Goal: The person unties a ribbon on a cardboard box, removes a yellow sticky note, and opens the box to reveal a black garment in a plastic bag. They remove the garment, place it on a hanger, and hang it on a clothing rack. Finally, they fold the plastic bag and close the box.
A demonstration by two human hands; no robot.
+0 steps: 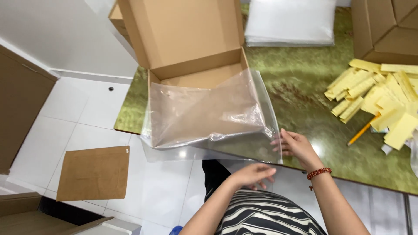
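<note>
Left hand [251, 174]: nearest, fingers open and flat, just below the near edge of the clear plastic bag [209, 115].
Right hand [296, 146]: fingers pinching the bag's near right corner.
Bag: stretches up and left from the hands, lining an open cardboard box [191, 48].
Desk [300, 82]: green.
Right of the hands: yellow paper slips [379, 98], a pencil [361, 131].
Farthest: stack of clear bags [289, 21].
</note>
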